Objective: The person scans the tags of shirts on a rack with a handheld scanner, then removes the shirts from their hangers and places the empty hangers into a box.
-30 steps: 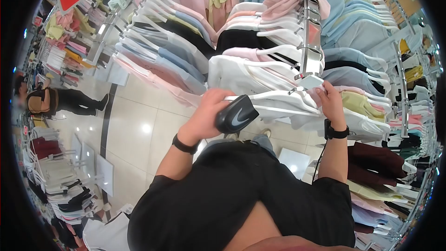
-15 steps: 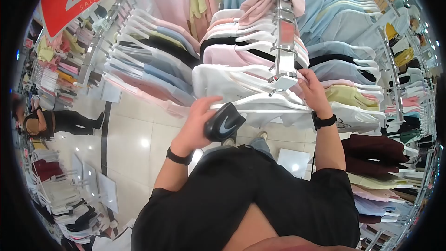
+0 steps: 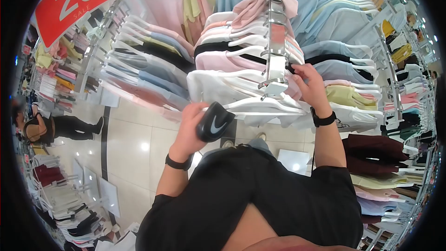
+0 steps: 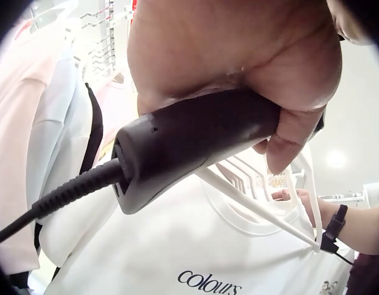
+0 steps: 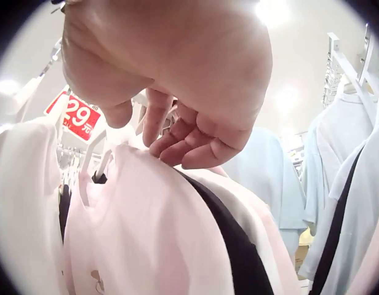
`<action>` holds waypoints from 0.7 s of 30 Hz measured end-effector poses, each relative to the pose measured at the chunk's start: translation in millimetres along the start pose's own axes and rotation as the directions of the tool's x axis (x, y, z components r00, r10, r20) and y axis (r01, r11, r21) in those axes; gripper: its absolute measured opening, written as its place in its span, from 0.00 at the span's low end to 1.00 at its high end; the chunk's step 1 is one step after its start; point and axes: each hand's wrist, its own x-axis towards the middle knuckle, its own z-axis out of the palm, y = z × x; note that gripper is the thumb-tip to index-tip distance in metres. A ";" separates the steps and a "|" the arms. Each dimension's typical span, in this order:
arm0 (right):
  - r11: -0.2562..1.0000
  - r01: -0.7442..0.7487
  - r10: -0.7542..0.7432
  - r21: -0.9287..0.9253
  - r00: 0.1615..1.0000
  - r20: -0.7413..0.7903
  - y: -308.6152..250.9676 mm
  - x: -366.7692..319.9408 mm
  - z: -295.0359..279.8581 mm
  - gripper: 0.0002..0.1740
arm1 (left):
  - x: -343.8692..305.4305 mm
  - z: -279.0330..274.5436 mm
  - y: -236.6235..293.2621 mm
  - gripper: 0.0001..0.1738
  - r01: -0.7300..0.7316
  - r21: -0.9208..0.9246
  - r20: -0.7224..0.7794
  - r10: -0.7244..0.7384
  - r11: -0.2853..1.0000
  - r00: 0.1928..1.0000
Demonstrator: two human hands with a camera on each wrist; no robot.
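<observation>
My left hand [image 3: 187, 129] grips a black corded barcode scanner [image 3: 213, 123] with a grey swoosh on its top, near the front of the clothes rack. In the left wrist view its ribbed cable [image 4: 79, 189] runs off to the lower left. Below the scanner hangs a white shirt [image 4: 146, 246] printed "colours". My right hand [image 3: 310, 83] is at the rack's right side, fingers loosely bent. In the right wrist view its fingertips [image 5: 195, 157] touch the shoulder of a pale pink shirt [image 5: 152, 215], beside a black one [image 5: 229, 236].
A metal rack arm [image 3: 276, 42] carries several shirts on white hangers. A red "29" sale sign [image 3: 76, 7] stands at upper left. More racks line both sides, with dark red garments [image 3: 374, 151] at right. Another person [image 3: 60, 125] stands on the tiled floor at left.
My right hand has let go of the front hanger's end and moved back along the rack to the pink shirt. The left hand, still holding the scanner, has drawn slightly away from the front hanger.
</observation>
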 end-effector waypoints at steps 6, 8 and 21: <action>1.000 0.006 -0.005 0.008 0.993 -0.118 -0.4 35.0 -13.9 0.20 | 8.0 7.6 4.3 0.25 0.023 0.064 -0.065 -0.019 0.998 0.998; 1.000 0.003 -0.006 -0.031 0.994 -0.111 11.9 49.3 -19.5 0.24 | 12.0 14.5 6.3 0.25 0.037 0.075 -0.108 -0.029 0.997 0.994; 0.987 -0.131 0.132 0.092 0.991 0.001 61.5 192.4 -1.0 0.41 | 4.0 13.9 41.8 0.28 0.129 0.128 -0.163 -0.107 0.983 0.981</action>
